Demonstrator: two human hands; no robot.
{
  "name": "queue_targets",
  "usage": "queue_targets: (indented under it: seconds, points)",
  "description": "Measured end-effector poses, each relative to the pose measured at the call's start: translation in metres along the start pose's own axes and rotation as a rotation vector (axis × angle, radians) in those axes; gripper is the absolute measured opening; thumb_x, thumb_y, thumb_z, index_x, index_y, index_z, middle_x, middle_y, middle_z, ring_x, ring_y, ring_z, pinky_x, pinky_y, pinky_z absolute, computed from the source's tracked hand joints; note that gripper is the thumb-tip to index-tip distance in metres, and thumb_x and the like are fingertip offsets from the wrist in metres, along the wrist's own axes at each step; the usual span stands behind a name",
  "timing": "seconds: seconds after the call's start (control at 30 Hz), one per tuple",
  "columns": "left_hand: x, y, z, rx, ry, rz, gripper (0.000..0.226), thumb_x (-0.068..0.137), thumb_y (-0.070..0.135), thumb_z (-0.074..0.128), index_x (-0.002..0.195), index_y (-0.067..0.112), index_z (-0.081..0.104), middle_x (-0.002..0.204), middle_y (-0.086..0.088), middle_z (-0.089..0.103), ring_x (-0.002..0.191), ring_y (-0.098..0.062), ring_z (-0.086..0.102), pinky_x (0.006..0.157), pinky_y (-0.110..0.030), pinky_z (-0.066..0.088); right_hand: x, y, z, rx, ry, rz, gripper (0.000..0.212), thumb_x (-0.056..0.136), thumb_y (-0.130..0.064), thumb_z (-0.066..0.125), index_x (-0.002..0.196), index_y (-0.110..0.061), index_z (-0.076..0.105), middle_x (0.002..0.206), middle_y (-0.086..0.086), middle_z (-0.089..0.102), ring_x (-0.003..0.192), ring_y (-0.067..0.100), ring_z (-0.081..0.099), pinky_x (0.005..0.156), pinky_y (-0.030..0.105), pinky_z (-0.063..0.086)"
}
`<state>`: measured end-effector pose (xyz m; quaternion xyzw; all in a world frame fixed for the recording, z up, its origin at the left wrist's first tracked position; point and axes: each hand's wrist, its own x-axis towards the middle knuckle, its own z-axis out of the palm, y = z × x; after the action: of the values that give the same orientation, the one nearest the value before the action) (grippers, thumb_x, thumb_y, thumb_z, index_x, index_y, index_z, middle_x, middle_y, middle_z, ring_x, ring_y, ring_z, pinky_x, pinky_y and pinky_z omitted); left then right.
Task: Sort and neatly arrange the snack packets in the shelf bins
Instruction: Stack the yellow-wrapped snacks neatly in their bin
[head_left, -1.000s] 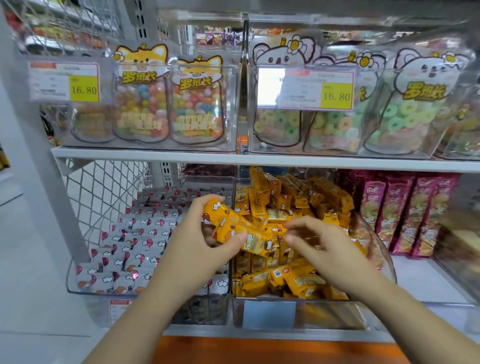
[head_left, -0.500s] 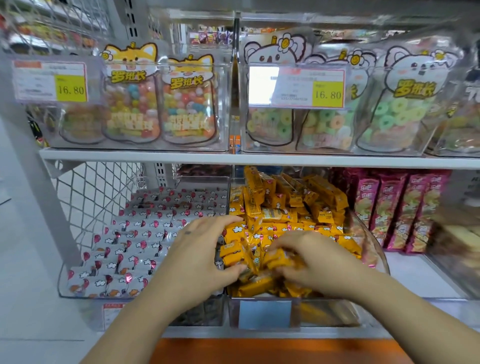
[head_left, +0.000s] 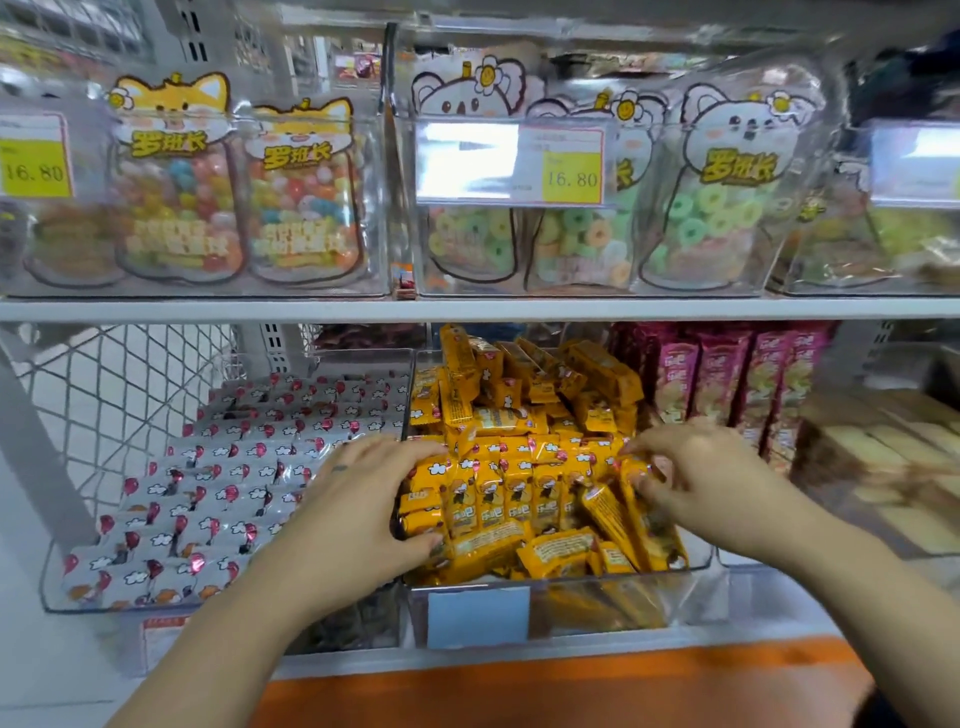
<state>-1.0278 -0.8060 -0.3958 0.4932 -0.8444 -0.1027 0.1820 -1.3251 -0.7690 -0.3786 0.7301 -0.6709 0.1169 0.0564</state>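
Note:
A clear bin (head_left: 696, 569) on the lower shelf holds a heap of yellow snack packets (head_left: 524, 415). Near its front, a short row of yellow packets (head_left: 498, 493) stands side by side. My left hand (head_left: 358, 514) lies against the left end of that row, thumb pressed on a packet at the front. My right hand (head_left: 701, 478) sits at the right end, fingertips pinching a tilted yellow packet (head_left: 641, 512). To the left, a second clear bin (head_left: 52, 582) holds neat rows of white packets (head_left: 234, 483) with red balloon prints.
Pink packets (head_left: 722, 374) stand upright to the right of the yellow bin. The upper shelf (head_left: 467, 310) carries clear bins of candy pouches (head_left: 176, 208) with price tags (head_left: 571, 166). A wire mesh panel (head_left: 119, 384) closes the left side. An orange ledge (head_left: 519, 686) runs below.
My left hand came down with the yellow packets it held aloft and set them in the bin. Both hands have since spread apart to the ends of a standing row.

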Motion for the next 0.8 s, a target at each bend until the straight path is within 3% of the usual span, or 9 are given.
queue_targets:
  seconds: [0.07, 0.17, 0.23, 0.37, 0.5, 0.63, 0.8]
  points:
    - [0.0, 0.001, 0.0, -0.002, -0.007, 0.004, 0.073, 0.078, 0.05, 0.067, 0.137, 0.05, 0.024, 0.148, 0.016, 0.027, 0.14, -0.008, 0.009, 0.114, -0.034, 0.013, 0.001, -0.006, 0.005, -0.108, 0.053, 0.011, 0.044, 0.083, -0.035, 0.063, 0.126, -0.028, 0.055, 0.118, -0.005, 0.059, 0.112, 0.023, 0.05, 0.095, 0.039, 0.036]
    - [0.001, 0.002, -0.001, -0.008, -0.005, 0.012, 0.072, 0.079, 0.048, 0.067, 0.137, 0.049, 0.024, 0.147, 0.017, 0.027, 0.14, -0.005, 0.008, 0.114, -0.031, 0.013, 0.004, -0.032, 0.007, -0.044, 0.254, -0.195, 0.036, 0.073, -0.037, 0.07, 0.107, -0.024, 0.067, 0.098, -0.005, 0.067, 0.095, 0.024, 0.06, 0.081, 0.04, 0.044]
    - [0.001, 0.002, -0.002, 0.002, -0.013, 0.014, 0.072, 0.08, 0.048, 0.066, 0.138, 0.05, 0.023, 0.148, 0.018, 0.025, 0.139, -0.003, 0.007, 0.114, -0.03, 0.012, 0.01, -0.055, 0.011, 0.033, 0.126, -0.282, 0.03, 0.083, -0.039, 0.063, 0.11, -0.026, 0.066, 0.104, -0.007, 0.067, 0.1, 0.018, 0.059, 0.084, 0.036, 0.046]
    - [0.0, 0.0, 0.001, -0.012, -0.014, 0.009, 0.072, 0.079, 0.047, 0.066, 0.136, 0.052, 0.022, 0.146, 0.02, 0.025, 0.139, -0.004, 0.009, 0.115, -0.033, 0.012, 0.032, -0.091, 0.036, 0.04, -0.352, -0.238, 0.037, 0.088, -0.042, 0.057, 0.121, -0.025, 0.058, 0.115, 0.0, 0.062, 0.104, 0.021, 0.057, 0.08, 0.032, 0.048]
    - [0.0, -0.004, 0.005, -0.032, -0.014, 0.033, 0.07, 0.079, 0.048, 0.066, 0.135, 0.053, 0.023, 0.141, 0.024, 0.027, 0.135, -0.002, 0.015, 0.116, -0.035, 0.016, 0.044, -0.098, 0.053, -0.028, -0.415, -0.242, 0.033, 0.084, -0.038, 0.061, 0.111, -0.018, 0.061, 0.106, 0.003, 0.062, 0.096, 0.023, 0.058, 0.076, 0.033, 0.05]
    - [0.0, -0.007, 0.005, -0.017, -0.017, 0.047, 0.07, 0.079, 0.048, 0.066, 0.135, 0.053, 0.023, 0.142, 0.023, 0.028, 0.137, -0.003, 0.014, 0.117, -0.038, 0.017, 0.043, -0.101, 0.058, -0.084, -0.465, -0.235, 0.022, 0.086, -0.035, 0.059, 0.088, -0.014, 0.058, 0.087, 0.001, 0.051, 0.08, 0.021, 0.051, 0.054, 0.024, 0.034]
    - [-0.001, -0.004, 0.003, 0.017, -0.016, 0.051, 0.07, 0.08, 0.048, 0.065, 0.136, 0.053, 0.023, 0.145, 0.022, 0.027, 0.138, -0.004, 0.01, 0.116, -0.033, 0.011, 0.037, -0.103, 0.051, -0.216, -0.346, -0.24, 0.024, 0.089, -0.036, 0.052, 0.096, -0.014, 0.06, 0.089, 0.005, 0.056, 0.079, 0.021, 0.051, 0.064, 0.03, 0.043]
